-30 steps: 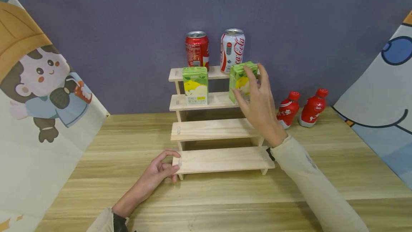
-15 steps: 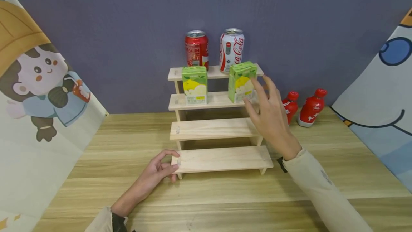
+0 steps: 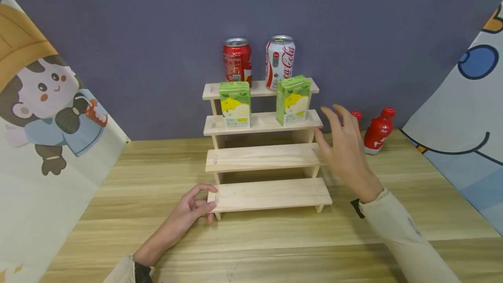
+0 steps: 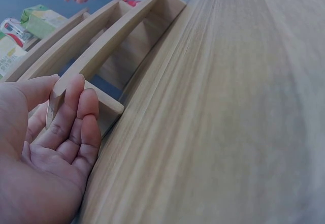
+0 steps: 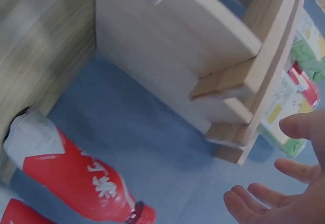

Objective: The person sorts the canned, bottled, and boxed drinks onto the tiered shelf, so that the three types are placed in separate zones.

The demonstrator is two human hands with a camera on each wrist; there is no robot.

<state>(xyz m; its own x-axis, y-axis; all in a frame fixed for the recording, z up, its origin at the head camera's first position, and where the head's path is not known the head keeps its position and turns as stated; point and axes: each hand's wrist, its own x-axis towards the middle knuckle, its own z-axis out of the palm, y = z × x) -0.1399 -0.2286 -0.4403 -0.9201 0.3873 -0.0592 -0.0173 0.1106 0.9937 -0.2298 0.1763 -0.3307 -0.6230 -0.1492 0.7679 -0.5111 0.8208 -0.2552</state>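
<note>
My left hand (image 3: 192, 208) grips the left end of the lowest step of a wooden tiered shelf (image 3: 271, 194); in the left wrist view its thumb and fingers (image 4: 89, 104) pinch the board's corner. To the right of the shelf my right hand (image 3: 347, 154) hangs in the air, fingers spread and holding nothing. Nearest to it, a green juice box (image 3: 292, 101) stands slightly turned on the second step from the top. A matching juice box (image 3: 235, 106) stands on the left of that step. On the top step are a red cola can (image 3: 237, 61) and a white Coca-Cola can (image 3: 280, 62).
Two red bottles stand on the wooden table (image 3: 165, 165) right of the shelf: one bottle (image 3: 379, 131) shows fully, the other bottle (image 3: 356, 117) is mostly behind my right hand. A dark wall rises behind, with printed panels at both sides.
My right hand has let go of the right juice box and moved right and down, away from it. The box now stands on the step. My left hand keeps its grip.
</note>
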